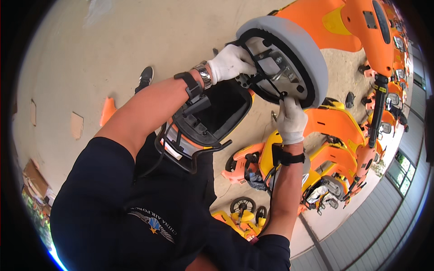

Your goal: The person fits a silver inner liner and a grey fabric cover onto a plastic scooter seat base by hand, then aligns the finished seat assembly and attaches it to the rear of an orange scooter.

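Observation:
A scooter's grey seat (312,63) is tipped up, showing its underside with a black rim and a metal bracket (285,72). Across that underside runs a thin black cord (270,82). My left hand (231,63), in a white glove, has its fingers bent and closed at the cord beside the hinge. The gloved right hand (290,119) pinches the cord at the seat's lower edge. Below the seat lies the open black storage compartment (224,110), with a black tube rack (194,158) at its end, close to my body.
The orange scooter body (312,18) and its steering column (377,108) extend to the upper right. Several orange and yellow scooters (334,156) stand close together on the right. An orange part (108,111) and a cardboard piece (77,125) lie on the floor at left.

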The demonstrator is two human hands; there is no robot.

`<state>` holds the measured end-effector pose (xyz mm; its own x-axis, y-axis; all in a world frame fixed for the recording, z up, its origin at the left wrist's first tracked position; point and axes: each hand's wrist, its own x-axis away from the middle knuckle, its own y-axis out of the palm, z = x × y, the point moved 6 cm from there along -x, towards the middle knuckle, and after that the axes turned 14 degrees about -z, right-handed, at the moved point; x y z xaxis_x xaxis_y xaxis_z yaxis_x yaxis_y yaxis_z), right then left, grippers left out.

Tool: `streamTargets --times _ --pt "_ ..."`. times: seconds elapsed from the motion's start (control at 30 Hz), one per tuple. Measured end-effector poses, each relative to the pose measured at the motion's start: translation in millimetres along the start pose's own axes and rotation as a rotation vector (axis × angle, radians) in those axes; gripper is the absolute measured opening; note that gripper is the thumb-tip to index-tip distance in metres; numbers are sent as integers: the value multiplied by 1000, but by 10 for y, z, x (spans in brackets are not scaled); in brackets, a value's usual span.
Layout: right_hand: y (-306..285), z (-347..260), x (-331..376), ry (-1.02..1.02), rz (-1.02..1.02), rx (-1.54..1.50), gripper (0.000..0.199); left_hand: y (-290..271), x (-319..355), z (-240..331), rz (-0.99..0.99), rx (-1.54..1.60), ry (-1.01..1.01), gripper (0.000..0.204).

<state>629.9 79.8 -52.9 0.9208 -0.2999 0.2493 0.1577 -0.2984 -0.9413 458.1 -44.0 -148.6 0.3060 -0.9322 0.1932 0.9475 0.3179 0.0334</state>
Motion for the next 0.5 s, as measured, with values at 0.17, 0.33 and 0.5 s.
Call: streamTargets --times 0.17,0.33,0.5 --pt "68 -75 118 -26 78 13 11 56 -18 -29 37 38 -44 21" --pt "167 -97 62 9 82 10 15 202 216 185 -17 82 -182 22" --pt "235 -44 20 123 76 -50 22 670 441 448 -100 403 -206 22"
